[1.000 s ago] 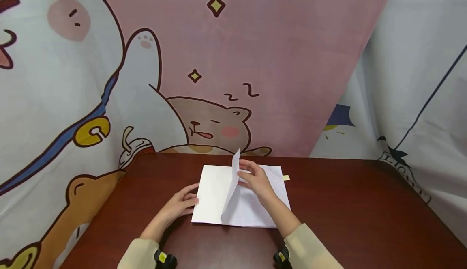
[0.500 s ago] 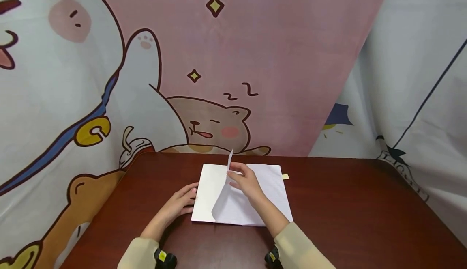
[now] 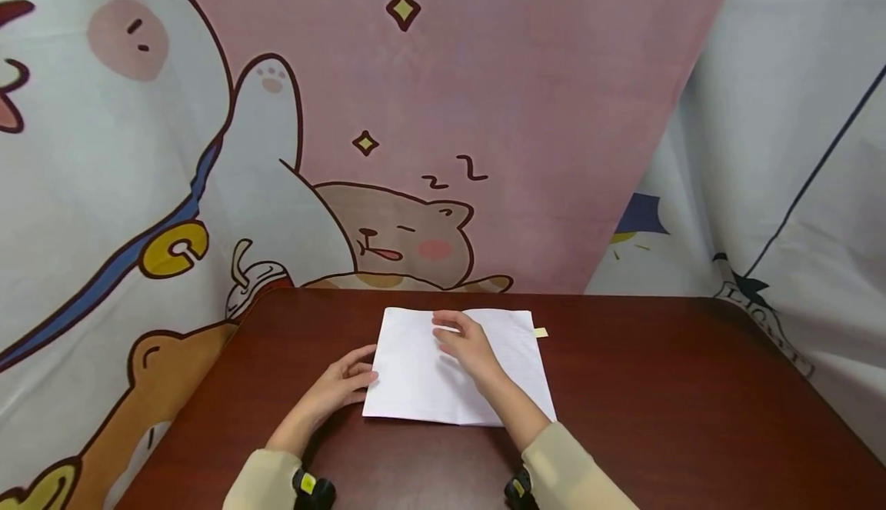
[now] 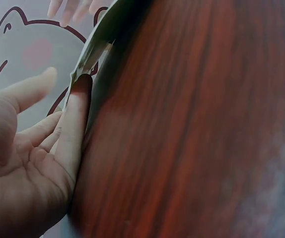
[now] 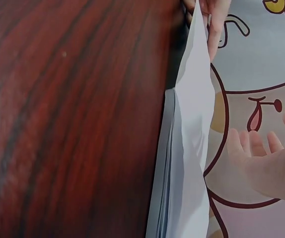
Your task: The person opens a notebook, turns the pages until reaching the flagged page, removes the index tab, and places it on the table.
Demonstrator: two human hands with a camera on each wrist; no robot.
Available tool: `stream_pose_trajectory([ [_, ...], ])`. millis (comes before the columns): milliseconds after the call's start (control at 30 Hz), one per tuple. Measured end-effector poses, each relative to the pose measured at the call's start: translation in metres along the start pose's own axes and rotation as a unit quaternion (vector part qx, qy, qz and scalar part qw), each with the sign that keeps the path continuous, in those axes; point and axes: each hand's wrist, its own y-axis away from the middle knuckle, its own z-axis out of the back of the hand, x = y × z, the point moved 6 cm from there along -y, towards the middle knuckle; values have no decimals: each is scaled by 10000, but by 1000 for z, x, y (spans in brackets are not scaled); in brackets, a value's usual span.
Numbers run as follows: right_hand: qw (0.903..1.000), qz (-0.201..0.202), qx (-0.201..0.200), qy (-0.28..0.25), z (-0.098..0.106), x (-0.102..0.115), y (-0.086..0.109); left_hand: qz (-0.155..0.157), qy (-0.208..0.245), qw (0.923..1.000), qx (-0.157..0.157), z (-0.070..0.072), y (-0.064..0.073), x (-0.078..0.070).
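A notebook (image 3: 508, 352) lies open on the table, with white pages on both sides. My left hand (image 3: 341, 383) is at its left edge; in the left wrist view the fingers (image 4: 75, 116) reach the edge of the notebook (image 4: 85, 59), while the thumb stands apart from it. Over the middle of the spread is my right hand (image 3: 468, 348), fingers loosely bent. The right wrist view shows that hand (image 5: 266, 158) raised off the pages (image 5: 194, 129), with nothing between thumb and fingers.
A small pale yellow tab (image 3: 541, 333) sticks out from the notebook's right edge. The dark red-brown wooden table (image 3: 664, 402) extends on both sides. Behind it hangs a cloth (image 3: 554, 110) with cartoon animals, and a white cloth (image 3: 796, 148) hangs at the right.
The page that my right hand held upright has come down onto the left side, and the hand has let it go. The left hand has stayed at the left edge.
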Motion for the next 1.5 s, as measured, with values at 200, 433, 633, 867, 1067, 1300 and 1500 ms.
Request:
stream_pose_trajectory([
  [200, 10000, 9, -59, -19, 8, 4, 0, -151, 22, 9998, 110, 0, 0, -2],
  [433, 9998, -6, -211, 25, 21, 8, -1, -161, -26, 9998, 80, -2, 0, 0],
  [633, 9994, -51, -328, 14, 36, 12, -4, -184, -91, 9998, 35, -1, 1, -1],
  [867, 9987, -88, -491, -47, 58, 15, -6, -158, -115, 9998, 15, -1, 0, -2],
  [1067, 9985, -110, -528, 4, 74, 16, -5, -156, -160, 9997, -40, 0, 1, 0],
  [1300, 9975, -263, -619, 235, 94, 10, -1, -162, -217, 9996, -90, 0, 3, 6],
  [1500, 9961, -302, -762, 316, 120, 9, -2, -250, -219, 9994, -110, -1, 0, 1],
])
